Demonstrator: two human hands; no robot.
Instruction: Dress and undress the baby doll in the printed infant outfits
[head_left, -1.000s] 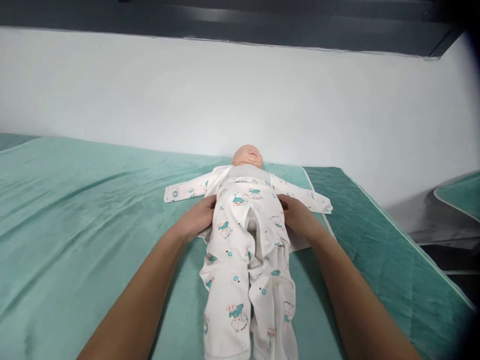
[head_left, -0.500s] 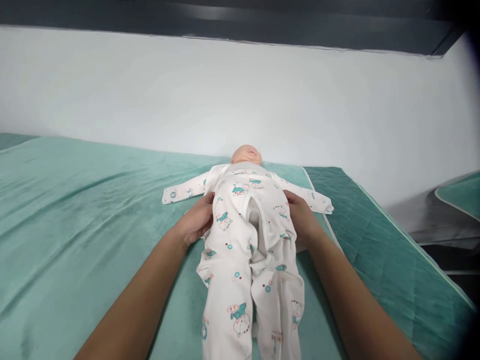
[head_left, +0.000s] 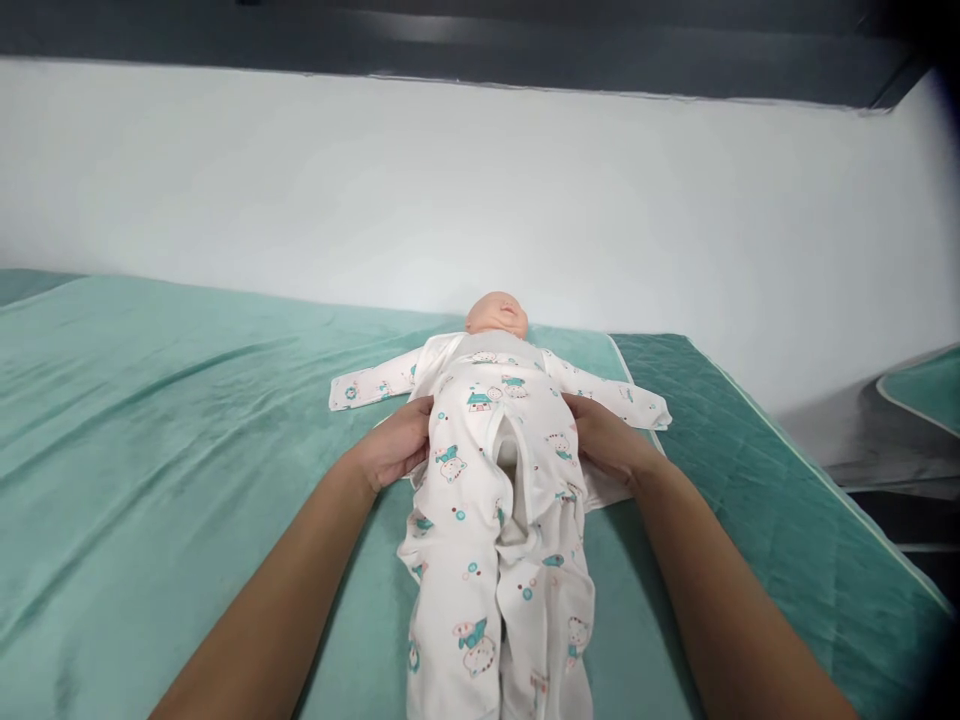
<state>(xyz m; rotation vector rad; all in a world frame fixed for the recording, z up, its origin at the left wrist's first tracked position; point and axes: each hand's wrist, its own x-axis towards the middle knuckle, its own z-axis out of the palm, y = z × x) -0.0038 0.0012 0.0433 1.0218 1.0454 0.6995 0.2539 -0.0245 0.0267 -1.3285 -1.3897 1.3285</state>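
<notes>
A baby doll [head_left: 497,314] lies on its back on a teal bed cover [head_left: 165,430], dressed in a white sleepsuit [head_left: 487,500] with small teal prints. The suit's front gapes at the belly. My left hand [head_left: 394,445] grips the doll's left flank through the cloth. My right hand [head_left: 606,440] holds the opposite flank, fingers curled under the fabric. Both sleeves lie spread out flat to the sides.
A white wall [head_left: 480,200] rises just behind the doll's head. The bed's right edge [head_left: 787,440] drops off to a dark gap, and another teal-covered surface [head_left: 926,385] shows at the far right.
The doll's torso was lifted and shifted slightly left half a second ago, and now it has settled back down. Both hands stay on its sides.
</notes>
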